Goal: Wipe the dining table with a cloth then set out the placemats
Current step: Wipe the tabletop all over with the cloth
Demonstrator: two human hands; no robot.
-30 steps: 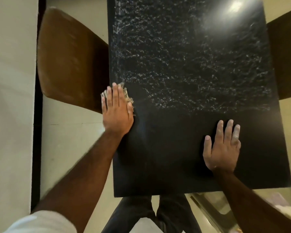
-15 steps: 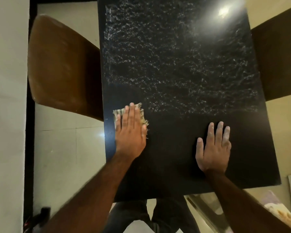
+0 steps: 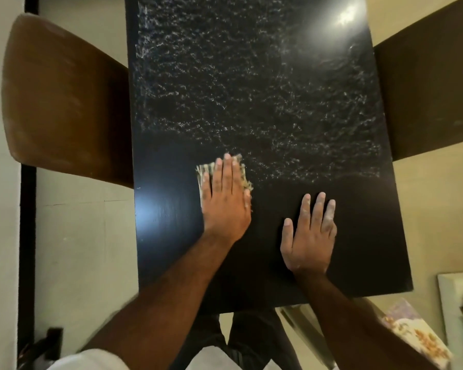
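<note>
Table (image 3: 251, 76): black top, carrying a whitish mottled film (image 3: 265, 108) across its far and middle parts; the near strip is showing dark and clean.
Cloth (image 3: 205, 170): lying flat on the table, left of middle, right where the clean strip is meeting the film; frayed edges are peeking out left of and beyond the hand.
Left hand (image 3: 226, 201): pressing the cloth down, fingers (image 3: 227, 172) straight and together, not curling round it.
Right hand (image 3: 309, 236): resting palm-down on the bare near strip, right of the cloth, fingers (image 3: 318, 209) straight, slightly spread, holding nothing.
Chairs: one brown chair (image 3: 64, 97) standing at the left edge, one darker chair (image 3: 425, 89) at the right.
Placemats: none lying on the table; a floral item (image 3: 417, 340) is showing below the near right corner, identity unclear.
Progress: wiping judged to be in its early part, with most of the top waiting; placemat step not yet begun.
</note>
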